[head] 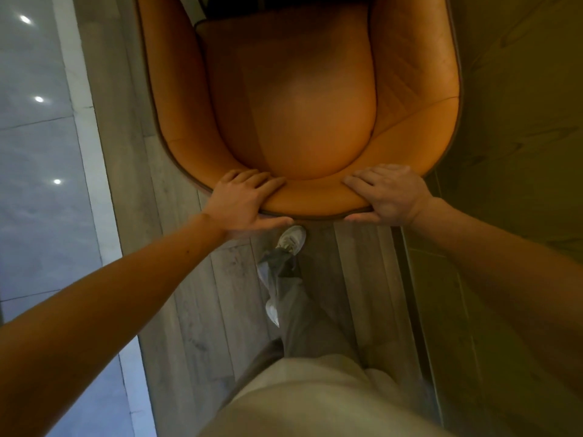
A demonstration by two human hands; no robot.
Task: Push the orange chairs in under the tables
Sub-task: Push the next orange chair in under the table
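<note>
I stand behind the orange chair [293,99], and it lies straight ahead of me, its seat running away from my body toward a dark edge at the top of view that I take to be the tabletop [233,4]. My left hand [243,203] and right hand [388,193] both clamp the curved backrest rim, fingers [252,181] draped over the top, thumbs underneath. They sit at matching reach either side of centre, so an even forward shove should keep it straight. I see no brand or writing anywhere.
</note>
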